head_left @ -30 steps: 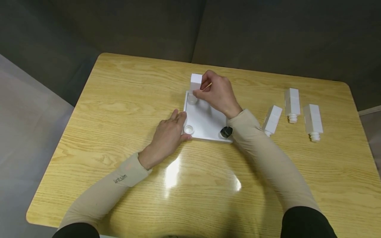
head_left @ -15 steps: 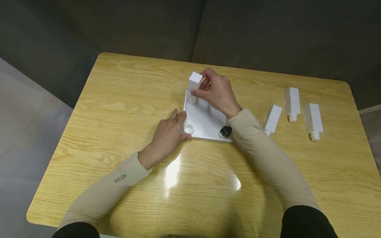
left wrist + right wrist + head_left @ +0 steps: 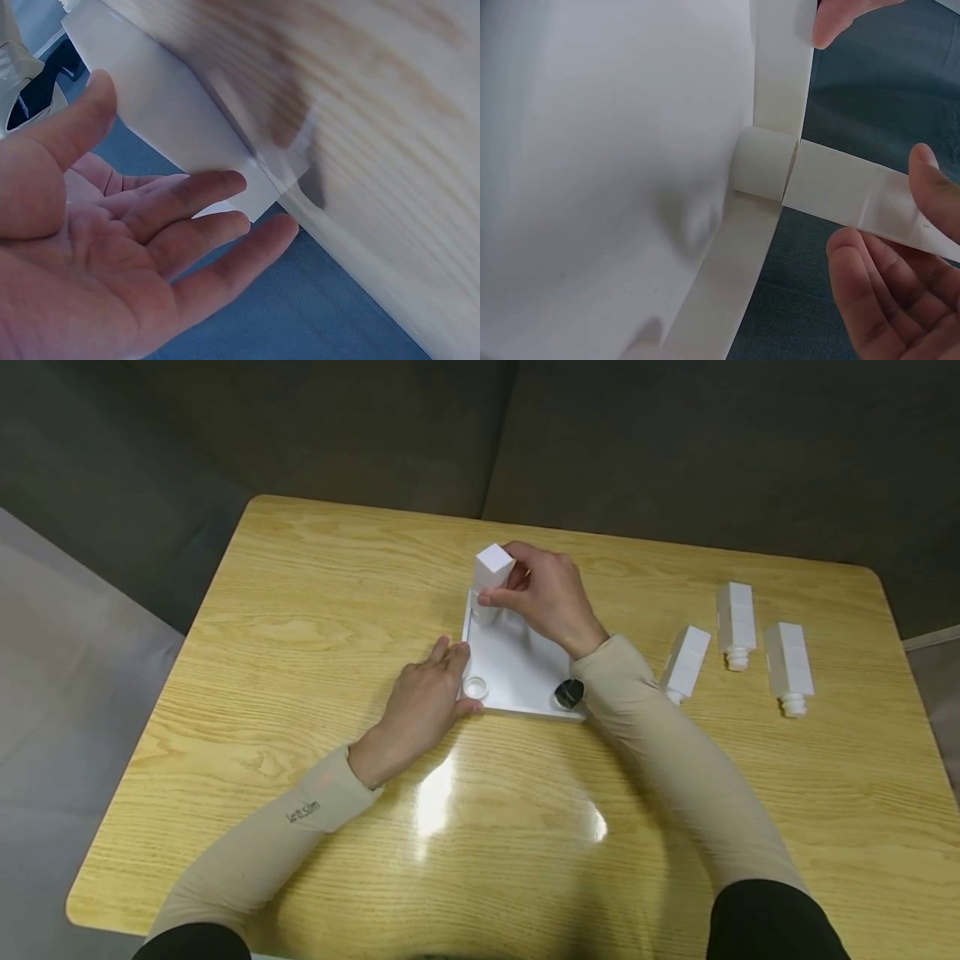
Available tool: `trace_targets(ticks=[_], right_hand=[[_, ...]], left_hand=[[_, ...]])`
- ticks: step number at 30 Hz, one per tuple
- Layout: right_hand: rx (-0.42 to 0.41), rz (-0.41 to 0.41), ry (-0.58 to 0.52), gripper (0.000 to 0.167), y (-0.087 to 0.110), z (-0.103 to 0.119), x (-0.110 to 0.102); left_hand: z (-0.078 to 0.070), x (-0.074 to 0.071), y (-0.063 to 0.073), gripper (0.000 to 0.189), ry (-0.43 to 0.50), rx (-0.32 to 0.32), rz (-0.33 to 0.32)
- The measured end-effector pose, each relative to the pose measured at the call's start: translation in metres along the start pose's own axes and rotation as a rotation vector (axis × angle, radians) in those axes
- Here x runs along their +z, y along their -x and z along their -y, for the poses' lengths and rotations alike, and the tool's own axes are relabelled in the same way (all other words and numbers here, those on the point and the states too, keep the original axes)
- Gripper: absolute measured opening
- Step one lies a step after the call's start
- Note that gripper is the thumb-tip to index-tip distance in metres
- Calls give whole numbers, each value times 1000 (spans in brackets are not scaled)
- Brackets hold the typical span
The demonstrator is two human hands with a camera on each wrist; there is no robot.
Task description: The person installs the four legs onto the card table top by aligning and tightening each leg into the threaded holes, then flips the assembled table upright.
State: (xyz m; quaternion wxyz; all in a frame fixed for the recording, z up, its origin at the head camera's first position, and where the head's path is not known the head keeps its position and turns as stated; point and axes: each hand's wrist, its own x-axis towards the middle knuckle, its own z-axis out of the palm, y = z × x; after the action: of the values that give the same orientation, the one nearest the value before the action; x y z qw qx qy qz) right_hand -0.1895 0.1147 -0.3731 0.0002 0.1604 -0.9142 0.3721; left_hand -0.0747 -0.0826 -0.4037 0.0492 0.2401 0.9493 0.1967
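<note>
A white square-sided furniture leg (image 3: 491,578) stands upright at the far left corner of a white square board (image 3: 525,664). My right hand (image 3: 553,597) pinches the leg between thumb and fingers. In the right wrist view, the lower end of the leg (image 3: 855,191) meets a round white socket (image 3: 765,163) in that corner, with a thin gap line at the joint. My left hand (image 3: 427,702) lies along the board's left edge, fingers extended and thumb by the near edge. Beside that thumb, a ring-shaped socket (image 3: 476,687) sits in the near left corner.
To the right of the board on the wooden table (image 3: 315,602) lie a loose leg (image 3: 686,662), a second leg (image 3: 737,618) and a third leg (image 3: 789,664), with threaded ends toward me. A small black object (image 3: 569,693) by my right cuff overlaps the near right corner.
The leg in my right hand has rotated, so a corner of its top now points toward me. My right fingers have shifted slightly with it. The left hand and board stay put.
</note>
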Motion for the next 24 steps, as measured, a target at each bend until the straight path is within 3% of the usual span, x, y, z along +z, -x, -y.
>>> trace_targets(ticks=[8,24], right_hand=[[58,4,-10,41,0,0,-1],[85,0,-54,32,1,2,-2]], left_hand=[[0,1,0,85,-3,-13,7],[0,1,0,83,-3,-34,18]])
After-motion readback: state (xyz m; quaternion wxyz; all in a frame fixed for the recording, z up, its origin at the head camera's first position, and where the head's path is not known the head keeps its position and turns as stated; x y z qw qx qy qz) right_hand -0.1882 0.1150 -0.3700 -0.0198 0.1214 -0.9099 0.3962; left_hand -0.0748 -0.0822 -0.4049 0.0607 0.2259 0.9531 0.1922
